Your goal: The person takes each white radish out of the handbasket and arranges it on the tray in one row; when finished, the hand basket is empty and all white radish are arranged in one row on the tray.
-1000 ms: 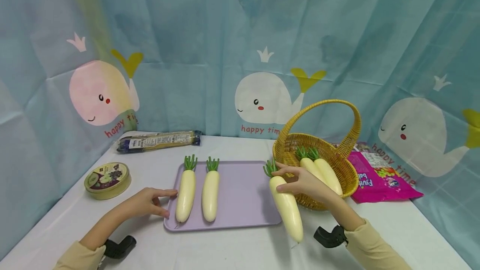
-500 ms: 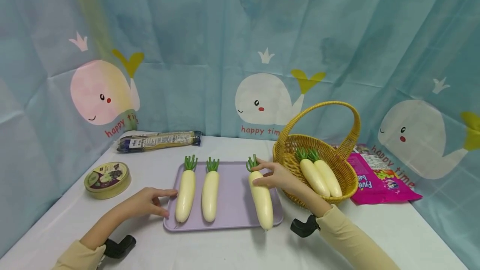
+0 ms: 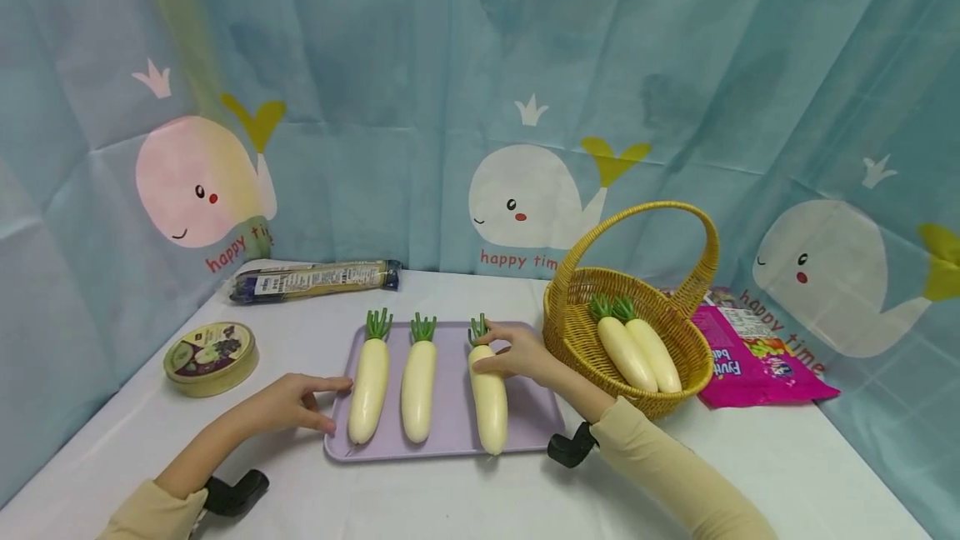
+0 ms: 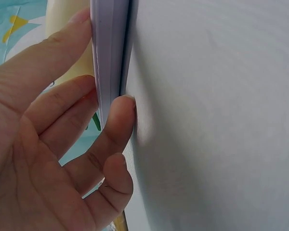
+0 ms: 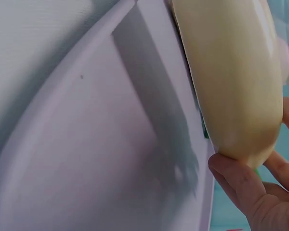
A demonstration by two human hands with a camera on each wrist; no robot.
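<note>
My right hand [image 3: 519, 354] grips a white radish [image 3: 490, 407] near its green leafy top, thumb and fingers on either side. In the right wrist view that radish [image 5: 231, 72] hangs beside the tray floor, its shadow falling on the lilac surface. My left hand [image 3: 294, 407] rests at the left rim of the lilac tray [image 3: 450, 451]; its thumb and fingertips touch the edge in the left wrist view. Two more radishes lie side by side on the tray, a left radish [image 3: 369, 394] and a middle radish [image 3: 418, 394], leaves pointing away from me.
Right of the tray stands a yellow wicker basket [image 3: 558, 319] with a tall handle and two radishes [image 3: 628, 354] inside. Beyond it lies a pink snack bag [image 3: 750, 365]. A round tin [image 3: 212, 359] sits at the left, and a long plastic packet [image 3: 315, 280] at the back.
My right hand has carried the radish leftward, from beside the basket to over the right half of the tray. My left hand has stayed at the tray's rim.
</note>
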